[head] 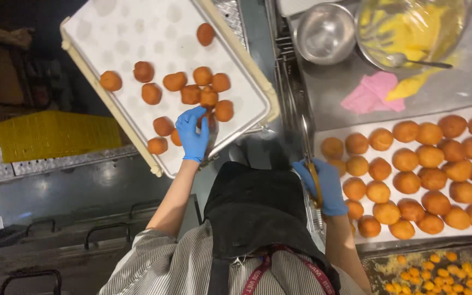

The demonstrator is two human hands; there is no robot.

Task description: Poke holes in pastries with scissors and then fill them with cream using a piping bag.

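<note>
Clearly the left hand [193, 134], in a blue glove, is the one at work among the fried dough balls [208, 98] on the tilted paper-lined tray [127, 33]. It lies palm-down near the tray's near edge, its fingers bent over one ball that shows only as a sliver of brown beyond the fingertips; whether it has closed on that ball or merely touches it cannot be told. The rest of the loose cluster lies just beyond the hand, towards the tray's middle, with single balls off to its left by the near edge and one alone near the far edge.

The right hand [323, 186], also gloved, is well apart on the other side of the person's body, clenched round the handles of yellow-handled tongs [310, 158] whose long axis runs away from the person. It sits at the left edge of a second lined tray [465, 232], where fried dough balls [422, 175] are packed in close rows. Beyond that tray stand a small steel bowl [326, 33] and a mixing bowl of yellow batter [411, 27].
</note>
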